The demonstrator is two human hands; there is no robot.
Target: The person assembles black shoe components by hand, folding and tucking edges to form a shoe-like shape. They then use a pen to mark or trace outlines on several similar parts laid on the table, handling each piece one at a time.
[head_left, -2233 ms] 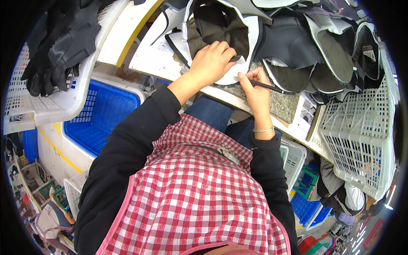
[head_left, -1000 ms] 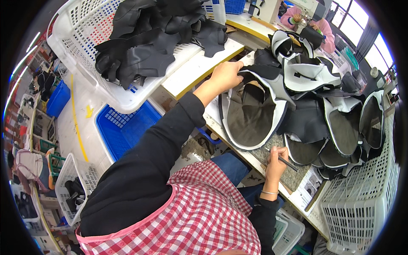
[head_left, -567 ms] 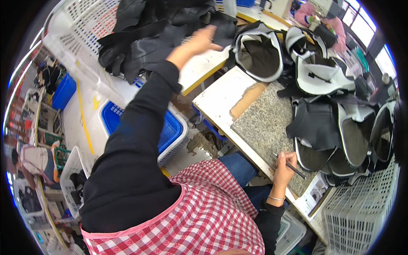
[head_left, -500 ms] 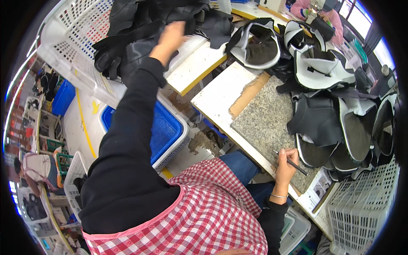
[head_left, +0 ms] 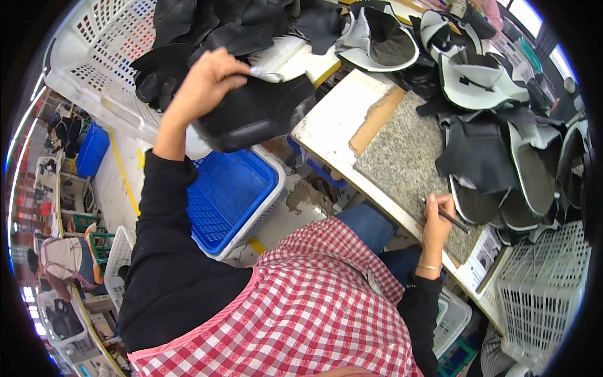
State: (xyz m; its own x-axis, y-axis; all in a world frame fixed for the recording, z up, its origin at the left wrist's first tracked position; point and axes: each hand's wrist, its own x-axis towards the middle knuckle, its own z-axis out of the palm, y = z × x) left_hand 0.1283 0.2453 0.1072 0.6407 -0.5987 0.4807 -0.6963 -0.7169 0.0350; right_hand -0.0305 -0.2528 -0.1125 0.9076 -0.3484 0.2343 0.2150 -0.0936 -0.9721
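Observation:
My left hand (head_left: pixel 210 85) pinches the edge of a black shoe upper piece (head_left: pixel 260 113), which hangs over the gap between the white basket and the table. Behind it lies a heap of similar black upper pieces (head_left: pixel 245 25). My right hand (head_left: pixel 438 221) is closed round a slim dark pen (head_left: pixel 457 224) at the near edge of a speckled stone slab (head_left: pixel 402 147). Just right of that hand, black uppers with white linings (head_left: pixel 477 201) are piled up.
A large white basket (head_left: pixel 75 78) stands at the upper left. Below the held piece sits a blue basket (head_left: pixel 235 195) inside a white one. Another white basket (head_left: pixel 543 283) is at the lower right. Co-workers are at the far left (head_left: pixel 63 257) and upper right.
My left hand has pulled back from the heap toward me and now holds a black shoe upper piece. My right hand still holds the pen at the slab's edge.

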